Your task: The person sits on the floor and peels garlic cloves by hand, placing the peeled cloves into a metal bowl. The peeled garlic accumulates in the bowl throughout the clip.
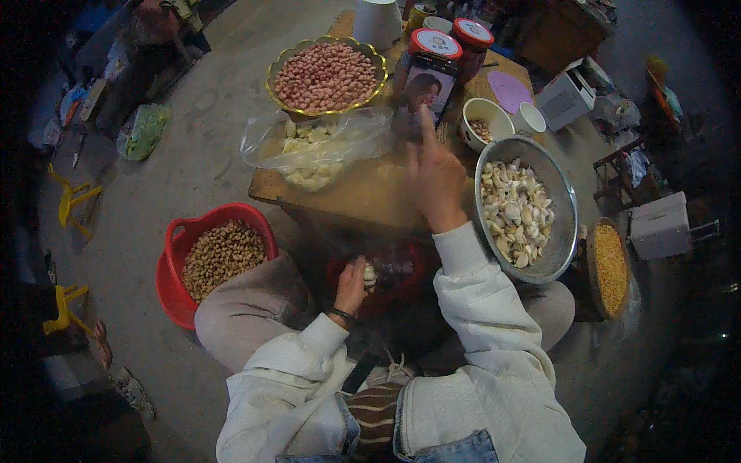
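Observation:
My right hand [437, 179] reaches over the wooden table [359, 199], its index finger extended at the screen of a phone [433, 81] that leans against a red-lidded jar [435, 44]. Low between my knees, my left hand [351, 286] is closed around garlic cloves [369, 276]. A metal bowl of unpeeled garlic cloves [518, 214] stands to the right of my right forearm. Pale peeled cloves [312, 173] lie in a clear plastic bag [359, 136] at the table's left side. Behind the bag is a gold-rimmed bowl of pinkish peanuts [327, 78].
A red plastic basket [168, 283] of brown beans or nuts sits by my left knee. A container of yellow grains [609, 269] stands at the right. A cream bowl [472, 110], a white cup [529, 118] and a purple disc [509, 91] occupy the table's right side.

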{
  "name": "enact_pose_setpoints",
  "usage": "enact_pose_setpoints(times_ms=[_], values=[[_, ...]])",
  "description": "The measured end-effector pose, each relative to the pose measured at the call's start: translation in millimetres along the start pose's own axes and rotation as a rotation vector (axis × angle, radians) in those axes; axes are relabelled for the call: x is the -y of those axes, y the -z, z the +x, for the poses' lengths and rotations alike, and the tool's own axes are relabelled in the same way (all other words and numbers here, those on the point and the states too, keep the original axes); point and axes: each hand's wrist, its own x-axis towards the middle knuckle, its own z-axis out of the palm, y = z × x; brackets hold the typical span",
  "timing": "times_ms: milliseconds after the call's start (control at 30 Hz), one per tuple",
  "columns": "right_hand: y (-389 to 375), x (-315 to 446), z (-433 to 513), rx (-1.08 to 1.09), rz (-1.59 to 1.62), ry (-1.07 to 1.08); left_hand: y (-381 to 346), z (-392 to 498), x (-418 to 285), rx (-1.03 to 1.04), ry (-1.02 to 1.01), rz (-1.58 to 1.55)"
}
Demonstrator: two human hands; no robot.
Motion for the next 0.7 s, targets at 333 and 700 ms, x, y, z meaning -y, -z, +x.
enact_pose_setpoints(times_ms=[333,700], values=[[3,6,-18,0.082,0.057,0.008,2,5,7,-0.062,0.030,-0.125],[53,11,-134,0.256,0.525,0.173,-6,-12,-7,-0.024,-0.036,0.013]])
